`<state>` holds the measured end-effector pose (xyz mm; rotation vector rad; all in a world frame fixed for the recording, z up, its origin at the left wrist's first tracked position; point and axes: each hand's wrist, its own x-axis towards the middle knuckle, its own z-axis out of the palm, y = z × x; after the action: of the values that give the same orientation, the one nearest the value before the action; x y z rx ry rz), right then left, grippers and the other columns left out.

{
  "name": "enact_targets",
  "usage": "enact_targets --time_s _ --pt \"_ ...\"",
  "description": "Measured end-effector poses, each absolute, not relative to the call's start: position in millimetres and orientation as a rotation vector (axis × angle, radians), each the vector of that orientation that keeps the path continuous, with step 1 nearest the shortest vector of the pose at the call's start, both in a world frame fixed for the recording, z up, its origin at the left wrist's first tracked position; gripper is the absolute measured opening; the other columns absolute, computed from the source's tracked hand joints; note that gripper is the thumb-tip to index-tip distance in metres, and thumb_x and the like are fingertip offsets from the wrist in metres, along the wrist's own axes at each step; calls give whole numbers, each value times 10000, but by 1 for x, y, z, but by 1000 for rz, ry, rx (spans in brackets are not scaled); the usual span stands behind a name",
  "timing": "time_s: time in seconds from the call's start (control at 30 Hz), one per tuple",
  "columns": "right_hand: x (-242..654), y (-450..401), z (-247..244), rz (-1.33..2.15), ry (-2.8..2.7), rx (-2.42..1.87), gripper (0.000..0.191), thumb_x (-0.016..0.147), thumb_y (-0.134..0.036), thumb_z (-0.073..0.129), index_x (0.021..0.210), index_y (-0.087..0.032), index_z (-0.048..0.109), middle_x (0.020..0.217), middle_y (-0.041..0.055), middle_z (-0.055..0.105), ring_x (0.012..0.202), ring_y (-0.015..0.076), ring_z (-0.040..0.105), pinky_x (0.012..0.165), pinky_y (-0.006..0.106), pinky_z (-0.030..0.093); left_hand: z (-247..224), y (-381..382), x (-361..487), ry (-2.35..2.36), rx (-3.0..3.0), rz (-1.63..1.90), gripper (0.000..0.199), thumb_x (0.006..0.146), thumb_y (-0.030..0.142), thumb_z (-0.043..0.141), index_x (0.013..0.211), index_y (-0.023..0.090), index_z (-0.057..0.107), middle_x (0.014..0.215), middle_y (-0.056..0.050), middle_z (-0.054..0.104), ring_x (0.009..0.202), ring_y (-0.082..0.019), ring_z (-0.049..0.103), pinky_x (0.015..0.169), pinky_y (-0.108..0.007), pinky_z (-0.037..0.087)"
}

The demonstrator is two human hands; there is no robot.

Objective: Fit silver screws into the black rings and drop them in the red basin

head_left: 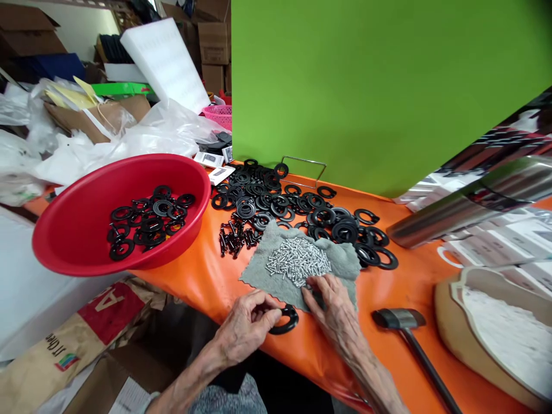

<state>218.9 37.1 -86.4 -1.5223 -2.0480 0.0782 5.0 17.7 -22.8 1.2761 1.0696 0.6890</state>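
Observation:
My left hand (246, 323) pinches a black ring (290, 323) between thumb and fingers at the front edge of the orange table. Just to the right, my right hand (328, 300) has its thumb and fingertips drawn together at the near edge of a heap of small silver pins (297, 260). Whether a pin is between those fingertips is too small to tell. Under the heap lies a grey-green cloth (259, 267). Behind it spreads a pile of black rings (280, 201), with short black parts (236, 237) at its left.
A red basin (73, 230) with several black ring pieces stands left. At right lie a hammer (399, 318), a tan container of white material (444, 322) and a metal cylinder (457, 210). A green panel (366, 86) closes off the back; a wire frame (304, 161) stands before it.

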Motion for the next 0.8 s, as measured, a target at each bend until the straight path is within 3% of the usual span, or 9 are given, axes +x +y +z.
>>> enact_targets --time_s 0.23,0.4,0.57,0.7,0.8 --pt "218 35 -81 111 -2082 -1486 124 928 -283 436 914 -215 539 785 37 552 752 211 513 654 343 405 -26 18 6 1008 1099 694 211 815 335 577 822 127 606 801 -24 603 724 -129 538 711 -249 424" --pt "217 36 -77 149 -2107 -1502 157 917 -249 426 803 -225 532 778 35 570 740 214 502 658 354 383 -26 17 5 1012 1117 691 220 822 348 577 800 130 603 765 -11 592 694 -119 523 682 -238 414" --pt "217 27 -69 210 -2031 -1521 170 932 -294 423 830 -228 542 785 49 585 749 216 542 674 358 416 -28 17 2 1043 1160 711 227 824 345 578 806 121 605 738 -7 572 672 -115 496 660 -236 404" --pt "206 7 -43 472 -1967 -1485 202 959 -340 437 812 -230 522 697 -8 546 623 139 535 579 259 448 -28 18 1 1051 1158 716 233 839 347 568 822 118 609 763 -20 585 695 -126 514 681 -244 418" --pt "193 -6 -23 768 -1860 -1477 246 961 -379 444 784 -229 527 655 -25 522 599 126 513 561 247 437 -25 19 1 1080 1228 715 206 859 312 546 840 120 618 800 -27 585 691 -124 497 651 -237 401"
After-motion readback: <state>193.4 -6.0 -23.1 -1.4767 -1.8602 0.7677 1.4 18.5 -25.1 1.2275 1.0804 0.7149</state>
